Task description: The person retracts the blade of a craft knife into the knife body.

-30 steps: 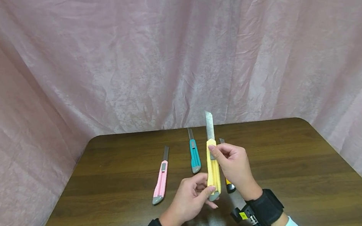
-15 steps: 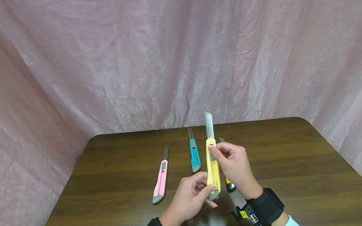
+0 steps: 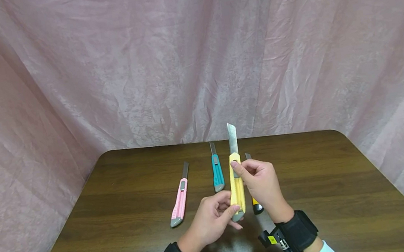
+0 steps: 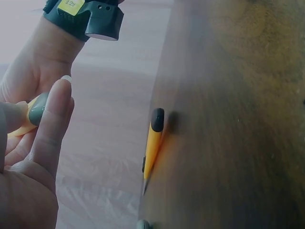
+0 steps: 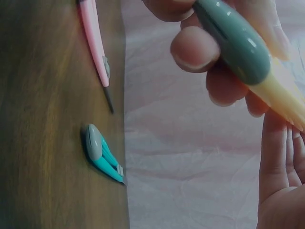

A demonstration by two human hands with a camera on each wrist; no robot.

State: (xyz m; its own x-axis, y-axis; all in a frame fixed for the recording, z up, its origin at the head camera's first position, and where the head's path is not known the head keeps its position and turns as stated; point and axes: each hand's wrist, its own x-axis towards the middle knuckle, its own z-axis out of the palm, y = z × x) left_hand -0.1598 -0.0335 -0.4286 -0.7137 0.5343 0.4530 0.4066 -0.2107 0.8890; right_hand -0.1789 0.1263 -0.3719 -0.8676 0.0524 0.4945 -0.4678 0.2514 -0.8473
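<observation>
In the head view my left hand pinches the grey lower end of a yellow utility knife between thumb and fingers. The knife stands nearly upright above the table, its long blade out at the top. My right hand grips the upper part of the handle, thumb on the slider, which it partly covers. The knife's grey end cap shows large in the right wrist view. In the left wrist view the same cap peeks out between my left fingers.
On the wooden table lie a pink utility knife at left and a teal one behind my hands. A yellow-and-black utility knife, blade out, lies partly hidden behind my right hand. A pink curtain hangs behind.
The yellow utility knife has shifted very slightly up and left. Both hands keep the same hold, and the other knives lie where they were.
</observation>
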